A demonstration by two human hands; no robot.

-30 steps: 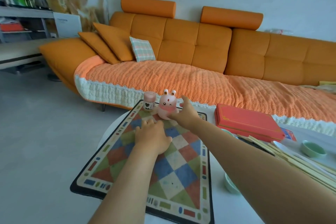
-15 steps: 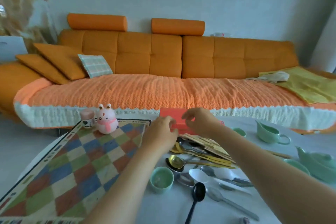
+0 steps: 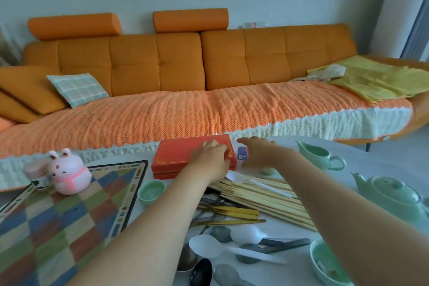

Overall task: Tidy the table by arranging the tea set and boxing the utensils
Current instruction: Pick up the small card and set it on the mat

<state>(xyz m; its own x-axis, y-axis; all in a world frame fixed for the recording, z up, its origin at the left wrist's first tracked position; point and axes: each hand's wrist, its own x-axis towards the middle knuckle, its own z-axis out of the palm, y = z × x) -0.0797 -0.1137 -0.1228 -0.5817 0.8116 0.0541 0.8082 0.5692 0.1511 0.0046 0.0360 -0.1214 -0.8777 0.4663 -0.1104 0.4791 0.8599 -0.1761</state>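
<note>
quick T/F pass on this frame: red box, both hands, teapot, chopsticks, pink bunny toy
1. The red box is closed. True.
2. The left hand rests on the box lid. True.
3. The right hand holds the teapot. False: it reaches past the right end of the box, and the teapot sits untouched further right.
4. The chopsticks are already inside the box. False: they lie loose on the table in front of it.
5. The pink bunny toy stands on the checkered mat. True.
</note>
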